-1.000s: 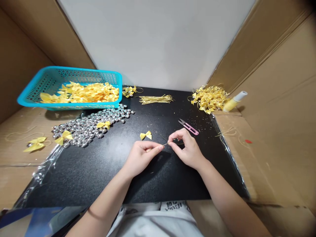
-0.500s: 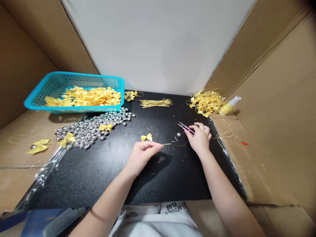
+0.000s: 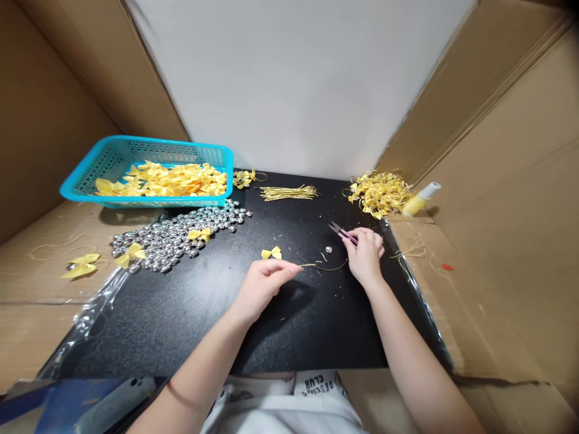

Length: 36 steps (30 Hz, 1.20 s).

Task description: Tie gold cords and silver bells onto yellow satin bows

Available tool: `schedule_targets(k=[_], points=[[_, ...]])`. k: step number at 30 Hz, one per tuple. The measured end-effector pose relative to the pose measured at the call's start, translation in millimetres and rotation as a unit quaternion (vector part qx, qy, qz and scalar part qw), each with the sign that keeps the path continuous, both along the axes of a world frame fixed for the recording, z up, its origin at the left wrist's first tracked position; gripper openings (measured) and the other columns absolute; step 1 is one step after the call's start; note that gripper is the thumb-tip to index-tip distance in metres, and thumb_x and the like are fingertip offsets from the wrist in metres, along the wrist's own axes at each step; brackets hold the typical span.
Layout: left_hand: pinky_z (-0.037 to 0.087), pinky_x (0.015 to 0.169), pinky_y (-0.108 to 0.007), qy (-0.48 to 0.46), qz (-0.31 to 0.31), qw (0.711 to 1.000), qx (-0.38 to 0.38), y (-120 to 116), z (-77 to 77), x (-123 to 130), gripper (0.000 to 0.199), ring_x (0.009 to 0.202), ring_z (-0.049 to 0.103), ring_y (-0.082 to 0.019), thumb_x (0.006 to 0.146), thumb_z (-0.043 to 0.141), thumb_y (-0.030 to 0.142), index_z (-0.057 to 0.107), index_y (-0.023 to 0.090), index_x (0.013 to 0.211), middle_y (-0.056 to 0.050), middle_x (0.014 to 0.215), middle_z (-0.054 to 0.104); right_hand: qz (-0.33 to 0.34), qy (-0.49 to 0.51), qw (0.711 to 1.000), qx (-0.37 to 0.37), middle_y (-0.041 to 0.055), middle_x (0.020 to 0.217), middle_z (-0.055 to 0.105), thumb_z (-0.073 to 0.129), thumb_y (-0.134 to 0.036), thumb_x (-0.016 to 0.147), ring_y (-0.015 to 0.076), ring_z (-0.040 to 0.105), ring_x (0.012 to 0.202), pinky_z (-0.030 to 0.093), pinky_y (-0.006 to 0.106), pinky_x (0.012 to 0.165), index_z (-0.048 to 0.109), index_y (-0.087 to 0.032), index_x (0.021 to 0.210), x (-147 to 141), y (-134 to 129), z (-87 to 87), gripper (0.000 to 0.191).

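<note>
At centre frame, your left hand (image 3: 265, 286) is pinching a thin gold cord (image 3: 309, 265) between thumb and fingers; right of centre, your right hand (image 3: 365, 256) is gripping pink-handled metal snips (image 3: 342, 233); a shiny silver bead (image 3: 329, 249) is lying near the blades; a yellow ribbon bow (image 3: 272, 253) is resting beyond your left hand.

a flat, black, finely speckled work surface (image 3: 172, 319) has crinkled clear plastic (image 3: 93, 310) along its left edge. at its back left lies a spread of shiny silver beads (image 3: 169, 244), with a yellow ribbon bow (image 3: 199, 234) among them. near the middle lie a single yellow fabric bow (image 3: 271, 254) and, to its right, a lone silver bead (image 3: 329, 249). farther back rest a bundle of thin gold cords (image 3: 289, 193) and, at the right, a tangled heap of yellow bows with gold loops (image 3: 380, 191).
</note>
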<state>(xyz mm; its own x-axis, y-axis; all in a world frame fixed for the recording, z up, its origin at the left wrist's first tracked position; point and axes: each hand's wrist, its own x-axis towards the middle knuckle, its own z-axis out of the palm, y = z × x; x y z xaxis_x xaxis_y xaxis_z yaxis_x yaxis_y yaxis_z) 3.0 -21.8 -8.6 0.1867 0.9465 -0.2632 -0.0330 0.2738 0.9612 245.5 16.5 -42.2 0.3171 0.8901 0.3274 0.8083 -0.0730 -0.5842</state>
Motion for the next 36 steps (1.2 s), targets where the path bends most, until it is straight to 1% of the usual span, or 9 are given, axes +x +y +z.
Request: schedule_targets(k=[2, 5, 7, 10, 13, 16, 20, 30, 36], points=[[0.017, 0.043, -0.020, -0.009, 0.001, 1.000, -0.002, 0.2, -0.5, 0.2, 0.035, 0.043, 0.026, -0.005, 0.062, 0.077, 0.047, 0.077, 0.013, 0.071, 0.006, 0.044, 0.038, 0.036, 0.047, 0.998, 0.023, 0.0148, 0.108, 0.064, 0.055, -0.038, 0.088, 0.0343, 0.048, 0.111, 0.036, 0.060, 0.095, 0.063, -0.020, 0.092, 1.3, 0.2, 0.9, 0.019], [0.016, 0.043, -0.020, -0.033, 0.004, 0.999, -0.008, 1.0, -2.8, 0.6, 0.036, 0.043, 0.024, -0.005, 0.063, 0.078, 0.047, 0.077, 0.013, 0.072, 0.007, 0.043, 0.035, 0.102, 0.093, 0.990, 0.036, 0.0143, 0.102, 0.068, 0.051, -0.039, 0.091, 0.0286, 0.061, 0.098, 0.048, 0.049, 0.088, 0.060, -0.019, 0.101, -1.8, -1.8, 4.7, 0.025], [0.014, 0.043, -0.020, -0.063, 0.005, 0.998, -0.019, 1.7, -4.2, 0.9, 0.038, 0.043, 0.022, -0.004, 0.062, 0.079, 0.048, 0.076, 0.012, 0.073, 0.008, 0.042, 0.032, 0.159, 0.131, 0.977, 0.054, 0.0137, 0.106, 0.068, 0.049, -0.041, 0.094, 0.0254, 0.065, 0.096, 0.053, 0.043, 0.084, 0.057, -0.019, 0.108, -9.0, -6.5, 8.4, 0.027], [0.012, 0.042, -0.019, -0.121, 0.010, 0.992, -0.039, 2.6, -4.6, 0.8, 0.042, 0.041, 0.019, -0.003, 0.059, 0.081, 0.051, 0.073, 0.012, 0.073, 0.010, 0.042, 0.027, 0.244, 0.183, 0.950, 0.072, 0.0114, 0.108, 0.067, 0.045, -0.044, 0.096, 0.0234, 0.067, 0.098, 0.055, 0.038, 0.082, 0.055, -0.021, 0.113, -24.7, -18.2, 13.6, 0.030], [0.013, 0.041, -0.019, -0.167, 0.027, 0.985, -0.040, 3.0, -3.7, 0.3, 0.042, 0.040, 0.017, -0.003, 0.058, 0.082, 0.051, 0.071, 0.013, 0.072, 0.012, 0.042, 0.024, 0.314, 0.171, 0.933, 0.038, 0.0067, 0.093, 0.067, 0.045, -0.047, 0.097, 0.0198, 0.067, 0.083, 0.055, 0.032, 0.073, 0.059, -0.022, 0.104, -39.3, -30.0, 17.1, 0.029], [0.015, 0.041, -0.018, -0.180, 0.036, 0.983, -0.028, 2.7, -3.5, -0.2, 0.042, 0.040, 0.018, -0.003, 0.059, 0.082, 0.052, 0.071, 0.013, 0.071, 0.012, 0.042, 0.025, 0.364, 0.165, 0.916, 0.033, 0.0041, 0.082, 0.063, 0.042, -0.049, 0.097, 0.0174, 0.062, 0.072, 0.052, 0.029, 0.065, 0.059, -0.022, 0.097, -48.0, -36.3, 19.4, 0.032], [0.016, 0.042, -0.019, -0.159, 0.021, 0.987, -0.013, 1.4, -5.0, -0.2, 0.044, 0.041, 0.020, -0.003, 0.062, 0.080, 0.054, 0.073, 0.013, 0.074, 0.011, 0.043, 0.027, 0.383, 0.171, 0.906, 0.054, 0.0029, 0.079, 0.060, 0.040, -0.051, 0.098, 0.0166, 0.059, 0.068, 0.049, 0.028, 0.062, 0.057, -0.022, 0.096, -52.5, -37.9, 21.6, 0.033], [0.016, 0.042, -0.019, -0.122, 0.003, 0.992, -0.009, 1.4, -7.7, 0.9, 0.044, 0.042, 0.023, -0.004, 0.065, 0.078, 0.054, 0.076, 0.013, 0.078, 0.009, 0.044, 0.030, 0.394, 0.160, 0.903, 0.054, 0.0017, 0.075, 0.056, 0.036, -0.054, 0.098, 0.0164, 0.054, 0.065, 0.046, 0.029, 0.061, 0.056, -0.023, 0.094, -52.4, -39.2, 20.4, 0.038], [0.015, 0.042, -0.019, -0.123, -0.003, 0.992, -0.012, 1.2, -9.3, 1.1, 0.045, 0.042, 0.023, -0.004, 0.064, 0.079, 0.055, 0.076, 0.012, 0.078, 0.009, 0.044, 0.030, 0.397, 0.151, 0.903, 0.067, 0.0013, 0.076, 0.056, 0.038, -0.051, 0.099, 0.0161, 0.052, 0.066, 0.044, 0.029, 0.063, 0.056, -0.023, 0.094, -52.3, -38.2, 20.7, 0.034]])
